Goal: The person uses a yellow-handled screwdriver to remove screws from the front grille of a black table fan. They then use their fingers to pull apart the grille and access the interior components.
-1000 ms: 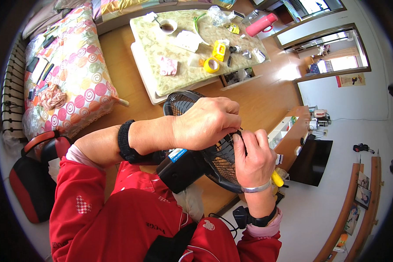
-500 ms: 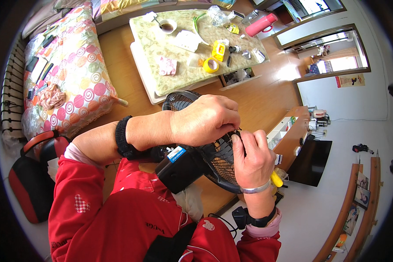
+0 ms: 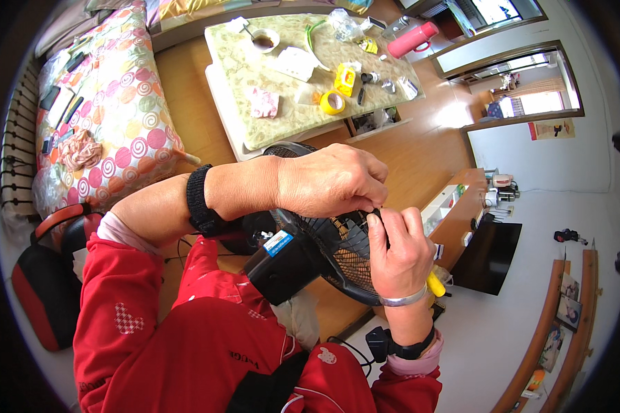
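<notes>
A black electric fan (image 3: 289, 272) stands in front of my lap, its motor housing toward me and a blue-and-white label on top. Its round wire grille (image 3: 348, 258) lies under and between my hands. My left hand (image 3: 337, 180) reaches across over the grille with its fingers pinched together at the rim. Close against it, my right hand (image 3: 401, 253) is also closed, thumb pressed to the fingers at the same spot. Something small and dark shows between the fingertips; it is too hidden to name.
Beyond the fan is a marbled table (image 3: 234, 76) with a bowl (image 3: 263, 41), yellow tape roll (image 3: 332, 103), pink thermos (image 3: 413, 40) and bags. A bed (image 3: 127, 103) with dotted cover lies left. A red-and-black bag (image 3: 45, 296) sits nearer. A television (image 3: 489, 258) is at right.
My left hand has shifted slightly right, nearer the right fingertips, and stays pinched. More of the grille shows beneath it. My right hand has barely moved.
</notes>
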A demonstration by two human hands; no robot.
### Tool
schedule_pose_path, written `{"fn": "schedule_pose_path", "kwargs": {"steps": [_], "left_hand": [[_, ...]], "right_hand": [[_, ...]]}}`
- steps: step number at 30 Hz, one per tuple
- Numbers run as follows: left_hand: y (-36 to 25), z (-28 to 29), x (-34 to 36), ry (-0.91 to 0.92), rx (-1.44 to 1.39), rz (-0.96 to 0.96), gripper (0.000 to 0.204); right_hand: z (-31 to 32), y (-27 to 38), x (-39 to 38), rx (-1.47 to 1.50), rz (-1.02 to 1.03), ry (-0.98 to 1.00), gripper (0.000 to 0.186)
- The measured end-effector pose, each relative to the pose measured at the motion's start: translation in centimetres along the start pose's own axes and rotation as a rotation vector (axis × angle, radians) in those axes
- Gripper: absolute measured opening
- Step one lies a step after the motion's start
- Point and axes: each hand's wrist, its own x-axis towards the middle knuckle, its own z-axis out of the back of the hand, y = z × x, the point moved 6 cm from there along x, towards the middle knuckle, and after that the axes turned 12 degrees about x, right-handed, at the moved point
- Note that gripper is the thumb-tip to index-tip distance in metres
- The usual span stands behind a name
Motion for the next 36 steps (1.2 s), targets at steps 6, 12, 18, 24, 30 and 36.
{"fn": "schedule_pose_path", "kwargs": {"steps": [6,12,18,24,30,36], "left_hand": [[0.2,0.4,-0.5,-0.010,-0.033,0.010,0.012],[0.3,0.2,-0.4,-0.034,-0.028,-0.005,0.013],[-0.1,0.1,-0.2,-0.031,0.049,-0.013,0.013],[-0.4,-0.2,-0.2,-0.054,0.096,0.017,0.016],[-1.2,-0.7,-0.7,-0.131,0.189,0.087,0.017],[-1.6,-0.5,-0.5,-0.145,0.225,0.019,0.019]], "right_hand": [[-0.1,-0.1,0.1,-0.002,-0.007,0.000,0.013],[-0.2,0.0,0.3,-0.011,-0.003,0.010,0.013],[-0.2,-0.1,0.3,-0.025,-0.010,0.015,0.013],[-0.2,-0.1,0.2,-0.027,-0.012,0.012,0.013],[-0.2,-0.3,0.3,-0.019,-0.006,-0.004,0.013],[-0.2,-0.2,0.2,-0.015,-0.005,-0.008,0.012]]}}
